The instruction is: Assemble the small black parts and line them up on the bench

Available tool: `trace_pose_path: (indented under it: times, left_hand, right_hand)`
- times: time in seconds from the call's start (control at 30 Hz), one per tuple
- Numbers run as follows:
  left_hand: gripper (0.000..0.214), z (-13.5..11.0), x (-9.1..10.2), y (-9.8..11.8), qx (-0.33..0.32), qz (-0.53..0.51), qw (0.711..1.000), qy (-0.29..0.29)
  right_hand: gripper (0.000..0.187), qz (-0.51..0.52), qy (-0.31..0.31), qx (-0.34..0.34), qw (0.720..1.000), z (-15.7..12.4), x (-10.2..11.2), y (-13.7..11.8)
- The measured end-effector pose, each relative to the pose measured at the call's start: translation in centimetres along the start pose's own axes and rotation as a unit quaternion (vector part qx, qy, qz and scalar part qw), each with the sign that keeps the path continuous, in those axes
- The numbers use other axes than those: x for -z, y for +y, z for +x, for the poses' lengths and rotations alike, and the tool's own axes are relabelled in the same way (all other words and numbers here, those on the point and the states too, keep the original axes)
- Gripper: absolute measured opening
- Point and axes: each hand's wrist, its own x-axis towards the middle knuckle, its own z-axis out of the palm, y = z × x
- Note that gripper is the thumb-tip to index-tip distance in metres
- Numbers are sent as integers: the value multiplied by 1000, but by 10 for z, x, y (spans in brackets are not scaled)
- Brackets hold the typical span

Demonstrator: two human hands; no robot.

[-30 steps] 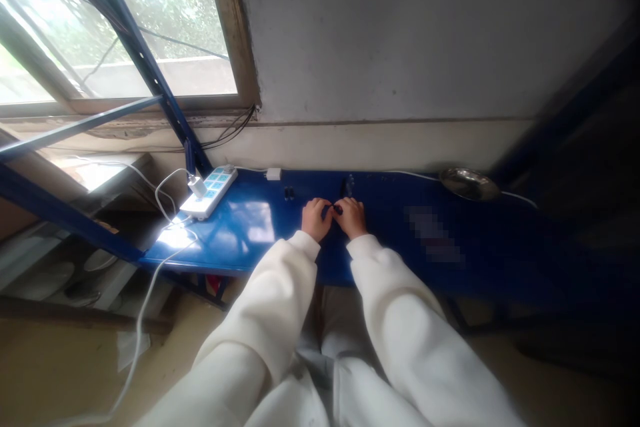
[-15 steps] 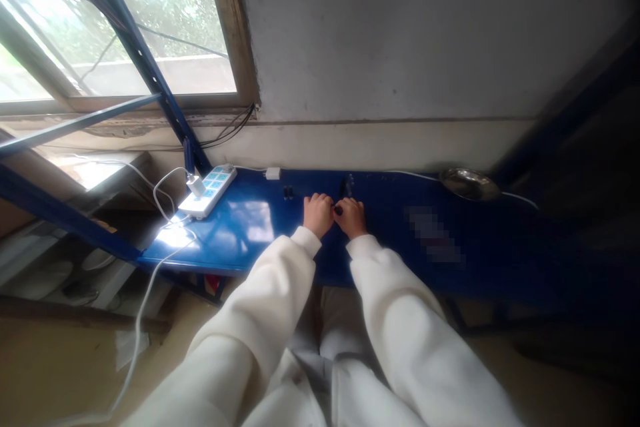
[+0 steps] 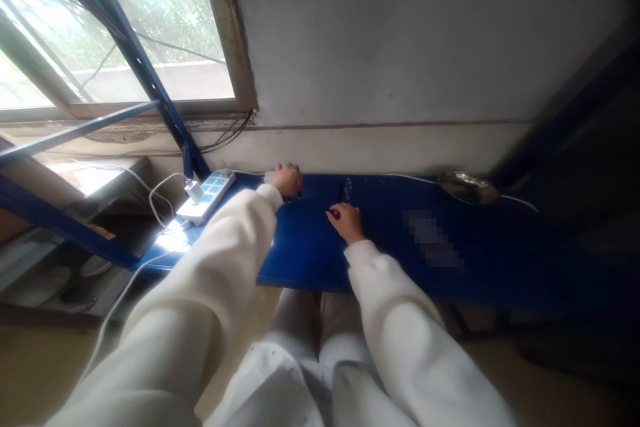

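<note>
Right hand (image 3: 347,221): thumb and forefinger look pinched on a small dark piece (image 3: 335,213), tips to the left, just above the table (image 3: 300,250). Can't make out what the piece is.

Left hand (image 3: 288,180): out past the right fingers and to their left, above some small dark parts (image 3: 287,199). Fingertips mostly hidden; can't tell if they're pinching one or hovering. White adapter (image 3: 270,177) sits just left of those fingers, power strip (image 3: 211,193) farther left.

Just beyond the right fingers: a dark strip (image 3: 341,190) and small clear bits (image 3: 349,185).

Risks, my read: piece is tiny and rides on the tips, so a slack pinch could drop it; dark on dark blue, hard to find. Left knuckles could nudge the adapter, being so near. Sloppy left grab could scatter the dark parts. Right fingers pushing forward could knock the clear bits.
</note>
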Motion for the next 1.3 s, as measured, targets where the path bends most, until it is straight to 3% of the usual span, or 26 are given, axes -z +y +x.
trace_pose_path:
  times: [0.2, 0.43, 0.67, 0.97, 1.3]
  left_hand:
    - [7, -11, -11, -14, 21, 59, 997, -34]
    - [8, -14, -12, -19, 27, 44, 998, -36]
    - [14, -14, -12, -20, 41, 10, 999, -15]
    - [2, -15, -7, -17, 50, 83, 993, -64]
    - [6, -15, -3, -14, 77, 88, 990, -81]
  right_hand:
    - [13, 4, -2, 7, 1000, 0, -2, 1]
    - [12, 12, 1, 2, 1000, 0, -1, 0]
    - [12, 12, 4, 1, 1000, 0, -1, 1]
    - [12, 19, 8, 0, 1000, 0, -2, 1]
    - [12, 23, 12, -5, 1000, 0, -3, 4]
